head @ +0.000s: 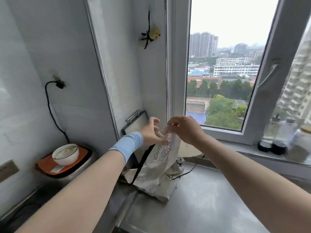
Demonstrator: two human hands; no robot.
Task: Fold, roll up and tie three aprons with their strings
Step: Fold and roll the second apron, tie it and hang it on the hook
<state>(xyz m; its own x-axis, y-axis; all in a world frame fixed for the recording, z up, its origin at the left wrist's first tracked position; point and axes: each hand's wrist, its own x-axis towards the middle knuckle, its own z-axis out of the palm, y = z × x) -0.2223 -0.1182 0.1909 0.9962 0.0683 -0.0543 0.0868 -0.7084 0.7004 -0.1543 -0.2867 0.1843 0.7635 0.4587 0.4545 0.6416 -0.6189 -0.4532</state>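
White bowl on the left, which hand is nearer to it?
Left. The left hand is beside the apron, right of the bowl; the right hand pinches the apron farther right.

You get 1 view, from the wide-angle camera on your head. It faces forward and somewhat down along your outstretched forearms, into the corner where the steel counter (202, 199) meets the window (227, 73). Your left hand (152, 132), right hand (186, 130) and the apron (161, 165) sit near mid-frame, close in.
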